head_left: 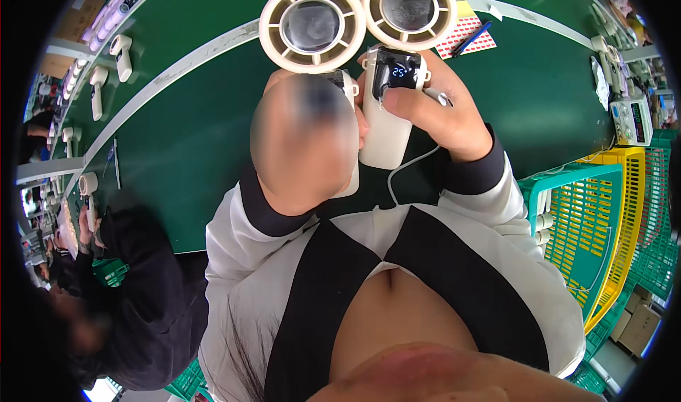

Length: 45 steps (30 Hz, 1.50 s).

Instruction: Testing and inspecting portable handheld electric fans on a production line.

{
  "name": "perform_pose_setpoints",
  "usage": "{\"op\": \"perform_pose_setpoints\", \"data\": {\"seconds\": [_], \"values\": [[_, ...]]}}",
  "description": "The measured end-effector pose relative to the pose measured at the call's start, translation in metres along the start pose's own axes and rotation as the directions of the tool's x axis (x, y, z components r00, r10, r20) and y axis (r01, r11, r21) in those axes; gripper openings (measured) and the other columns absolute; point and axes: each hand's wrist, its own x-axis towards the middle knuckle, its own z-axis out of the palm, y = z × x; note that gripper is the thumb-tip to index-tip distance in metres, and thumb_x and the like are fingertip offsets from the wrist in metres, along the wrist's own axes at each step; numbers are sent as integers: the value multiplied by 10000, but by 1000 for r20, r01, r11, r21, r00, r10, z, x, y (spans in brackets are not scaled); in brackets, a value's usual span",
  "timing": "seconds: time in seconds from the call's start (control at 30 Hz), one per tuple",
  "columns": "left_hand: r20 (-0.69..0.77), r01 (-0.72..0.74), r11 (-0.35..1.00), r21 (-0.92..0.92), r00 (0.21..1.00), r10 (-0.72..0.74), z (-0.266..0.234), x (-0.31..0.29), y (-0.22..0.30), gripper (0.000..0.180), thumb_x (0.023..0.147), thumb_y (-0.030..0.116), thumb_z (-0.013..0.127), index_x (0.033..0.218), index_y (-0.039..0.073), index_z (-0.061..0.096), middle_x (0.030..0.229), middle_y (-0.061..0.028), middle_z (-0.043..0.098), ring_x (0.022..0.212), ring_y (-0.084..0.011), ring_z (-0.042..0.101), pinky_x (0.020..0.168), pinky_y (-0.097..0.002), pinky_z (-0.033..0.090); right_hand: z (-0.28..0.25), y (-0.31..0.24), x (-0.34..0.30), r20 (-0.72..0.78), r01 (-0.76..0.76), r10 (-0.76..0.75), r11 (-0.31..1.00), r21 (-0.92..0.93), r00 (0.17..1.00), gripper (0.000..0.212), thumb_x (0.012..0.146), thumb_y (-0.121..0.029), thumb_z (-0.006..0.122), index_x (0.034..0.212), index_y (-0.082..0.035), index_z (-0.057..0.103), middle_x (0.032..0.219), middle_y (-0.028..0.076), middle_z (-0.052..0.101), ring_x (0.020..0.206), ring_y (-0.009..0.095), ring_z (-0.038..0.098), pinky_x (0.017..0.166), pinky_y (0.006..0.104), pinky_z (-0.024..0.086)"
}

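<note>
Two cream fans (312, 26) (394, 76), side by side

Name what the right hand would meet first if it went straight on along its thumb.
Past the gripped fan, the right hand would probably meet the other fan, just to its left, though depth between them is unclear.

A dark green table (539, 118), crossed by a pale strip (181, 58) (bowed by the lens), carries a red-and-white label sheet (460, 30) with a blue pen (474, 37) across it; toward the left lie two white handheld fans (122, 58) and a slim pale tool (118, 166).
</note>
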Motion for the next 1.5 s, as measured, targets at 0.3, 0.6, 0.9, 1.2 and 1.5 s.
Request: {"op": "perform_pose_setpoints", "data": {"seconds": [0.3,0.6,0.9,1.2,1.5], "values": [[-43,-71,992,108,996,76,5,-1,-1,425,763,-42,360,1177,-30,264,947,-123,524,777,-139,528,686,-280,458,-2,-1,-1,42,-13,14,1000,-25,999,330,775,-95,584,1081,-1,503,898,12,548,823,80,486,730,235,410],[-19,-89,992,86,996,91,0,0,-2,478,742,-48,359,1204,-26,239,1084,-136,467,854,-175,547,716,-320,487,-2,0,-1,86,16,-13,999,-44,996,354,775,-81,578,1103,19,489,896,14,551,812,73,487,716,226,414],[-27,-77,990,121,996,81,-2,-1,-6,532,791,46,381,1299,-23,242,1136,-207,452,837,-231,555,697,-340,495,1,-3,-2,57,-33,32,999,9,998,364,773,-77,594,1111,15,493,912,19,562,832,76,501,735,231,422],[-14,-77,983,165,997,80,0,-2,-6,516,799,55,379,1292,-17,247,1118,-186,464,813,-225,556,696,-340,487,-1,-2,-1,67,-29,28,999,23,997,375,766,-83,597,1112,18,495,900,21,566,825,73,503,724,227,426],[-48,-45,992,121,998,51,0,-3,-4,518,795,54,369,1293,-14,246,1109,-177,465,836,-220,549,714,-349,485,2,-1,-1,53,-23,24,1000,-12,998,362,765,-87,591,1100,18,502,884,20,566,806,75,504,716,227,428]]}}
